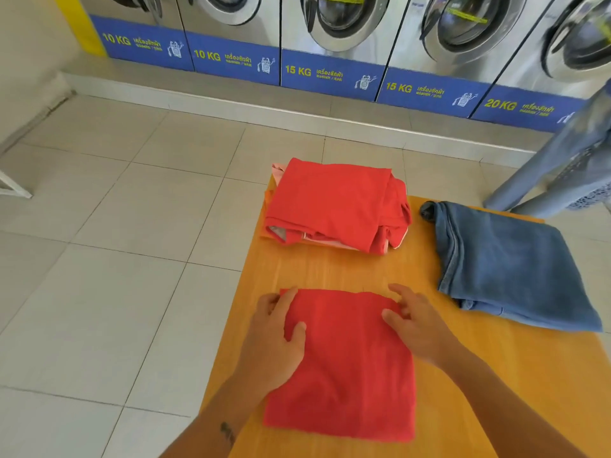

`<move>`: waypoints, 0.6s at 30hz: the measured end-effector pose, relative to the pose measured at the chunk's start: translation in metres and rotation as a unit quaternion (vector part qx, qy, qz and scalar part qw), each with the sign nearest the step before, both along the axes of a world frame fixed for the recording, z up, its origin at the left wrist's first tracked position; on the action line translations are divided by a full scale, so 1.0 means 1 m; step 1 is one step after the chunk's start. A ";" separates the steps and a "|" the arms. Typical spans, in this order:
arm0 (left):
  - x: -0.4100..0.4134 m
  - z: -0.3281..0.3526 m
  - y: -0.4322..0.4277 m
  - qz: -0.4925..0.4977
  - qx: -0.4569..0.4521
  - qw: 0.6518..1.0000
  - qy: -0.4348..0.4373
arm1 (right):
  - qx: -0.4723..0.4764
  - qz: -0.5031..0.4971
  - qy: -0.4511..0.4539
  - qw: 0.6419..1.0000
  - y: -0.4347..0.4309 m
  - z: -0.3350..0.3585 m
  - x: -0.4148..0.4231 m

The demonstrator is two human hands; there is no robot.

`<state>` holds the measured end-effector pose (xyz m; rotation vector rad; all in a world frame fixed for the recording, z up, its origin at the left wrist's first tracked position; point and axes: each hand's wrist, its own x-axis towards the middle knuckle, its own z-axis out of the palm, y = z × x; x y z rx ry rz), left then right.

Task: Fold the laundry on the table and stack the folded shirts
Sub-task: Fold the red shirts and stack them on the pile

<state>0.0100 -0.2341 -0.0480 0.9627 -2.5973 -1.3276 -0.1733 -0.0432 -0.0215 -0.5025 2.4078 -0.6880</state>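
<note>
A folded red shirt (347, 365) lies flat on the near part of the orange wooden table (330, 269). My left hand (276, 338) grips its far left edge, thumb on top and fingers curled around the corner. My right hand (416, 322) holds the far right edge the same way. Farther back, a stack of folded shirts (334, 203) sits at the table's far left corner, with a red shirt on top and pink and orange ones beneath.
Folded blue jeans (506, 262) lie on the right side of the table. Another person in jeans (562, 166) stands at the far right. A row of washing machines (330, 34) lines the back wall across a tiled floor (115, 226).
</note>
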 end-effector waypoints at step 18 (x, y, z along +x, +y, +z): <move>-0.060 0.077 -0.042 0.062 0.183 0.965 0.179 | -0.274 -0.051 -0.021 0.960 -0.041 0.078 -0.013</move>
